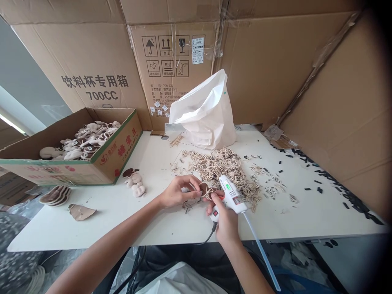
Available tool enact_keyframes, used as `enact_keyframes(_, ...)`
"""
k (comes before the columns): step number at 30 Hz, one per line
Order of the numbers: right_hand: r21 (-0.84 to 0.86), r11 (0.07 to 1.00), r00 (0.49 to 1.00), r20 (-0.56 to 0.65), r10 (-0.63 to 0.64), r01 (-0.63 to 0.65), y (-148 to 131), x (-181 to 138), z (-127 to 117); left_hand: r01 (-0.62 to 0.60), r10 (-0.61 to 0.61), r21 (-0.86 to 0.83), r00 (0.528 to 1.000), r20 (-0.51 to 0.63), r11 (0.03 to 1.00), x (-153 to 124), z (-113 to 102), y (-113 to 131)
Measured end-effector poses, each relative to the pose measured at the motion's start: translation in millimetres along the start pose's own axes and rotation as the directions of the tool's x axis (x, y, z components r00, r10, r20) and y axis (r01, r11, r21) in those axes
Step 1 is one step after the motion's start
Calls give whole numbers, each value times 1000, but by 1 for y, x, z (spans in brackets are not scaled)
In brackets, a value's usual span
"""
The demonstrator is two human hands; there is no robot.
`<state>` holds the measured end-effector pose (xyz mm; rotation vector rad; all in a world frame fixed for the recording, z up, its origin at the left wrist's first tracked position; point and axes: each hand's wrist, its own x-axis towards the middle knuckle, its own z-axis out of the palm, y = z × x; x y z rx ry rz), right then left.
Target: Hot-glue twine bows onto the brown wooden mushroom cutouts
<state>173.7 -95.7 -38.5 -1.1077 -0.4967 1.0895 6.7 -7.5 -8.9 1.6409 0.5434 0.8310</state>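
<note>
My left hand [179, 192] is closing on a brown disc [203, 189], its fingertips pinching the rim, and a twine bow [210, 193] is sitting on the disc's face. The disc is hanging just above the white table [92, 226], between my hands. It looks light and probably soft, and the bow looks flimsy, so I am judging the rim the safest place to hold, well off the bow. My right hand [226, 223] is wrapping around a glue gun [232, 193], with its fingers closed on the grip and a long glue stick [261, 251] poking out the back. Just past my hands, a heap of twine bows [220, 171] is spreading across the table, and black scraps [352, 200] are lying toward the right edge. Farther out, a white bag [203, 114] is standing against flattened cartons, and a cardboard box [122, 143] is holding plush pieces.
</note>
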Motion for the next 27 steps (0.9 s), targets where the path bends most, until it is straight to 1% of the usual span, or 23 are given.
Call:
enact_keyframes(8,-1,1000,1000,3,0,0,1,0,-1,42,-42,-2,999,-14,999,0,0,3)
enact_keyframes(16,-8,1000,1000,9,10,-10,1,0,-1,36,-35,23,999,-18,999,0,-1,3)
enact_keyframes(19,-15,1000,1000,11,9,-9,1,1,-1,36,-37,-46,999,-18,998,0,1,0)
enact_keyframes(22,-14,1000,1000,15,4,-3,1,1,0,50,-56,-180,998,-28,982,1,2,-4)
enact_keyframes(24,-9,1000,1000,23,5,-5,1,1,-1,87,-93,-249,996,-15,965,0,2,-6)
enact_keyframes(27,1,1000,999,32,16,-16,1,2,-1,177,-172,-276,984,41,945,0,1,-8)
